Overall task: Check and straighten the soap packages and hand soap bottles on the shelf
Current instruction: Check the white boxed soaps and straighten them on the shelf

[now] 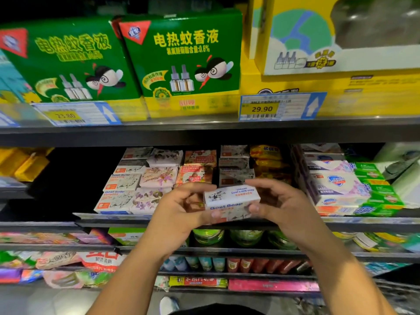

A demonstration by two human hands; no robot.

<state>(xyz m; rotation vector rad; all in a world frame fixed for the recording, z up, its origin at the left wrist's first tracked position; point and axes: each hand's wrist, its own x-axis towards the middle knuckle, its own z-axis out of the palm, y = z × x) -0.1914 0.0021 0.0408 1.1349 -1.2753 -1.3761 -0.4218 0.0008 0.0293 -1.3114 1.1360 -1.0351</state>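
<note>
A white soap box [230, 197] printed "Goat Soap" is in the centre of the frame. It is held in the air in front of the middle shelf [113, 218], just above the shelf's front edge. The left hand [181, 208] grips the box's left end, with the thumb pressed on the front face and the fingers curled over the top. The right hand [281, 201] holds the right end the same way, its thumb near the lower right corner. The box lies lengthwise between the hands, nearly level.

Behind the hands, the middle shelf carries rows of stacked soap. Left of centre stand similar white boxes [122, 192], with floral packages [159, 176] just beside them. Orange-toned boxes [196, 172] come next. More white boxes stand directly behind the held one. To the right are yellow packs [266, 155], then white and purple packs [338, 187] with a blue shield mark. Green packs [375, 185] touch these at the right edge.

Across the top of the frame, two green cartons [188, 55] with a cartoon mosquito stand side by side. A yellow carton [295, 42] fills the upper right. A price tag [272, 108] below it reads 29.90.

In the lower centre, green-lidded jars [209, 236] sit on the shelf under the hands. The rows below them are too blurred to tell.
</note>
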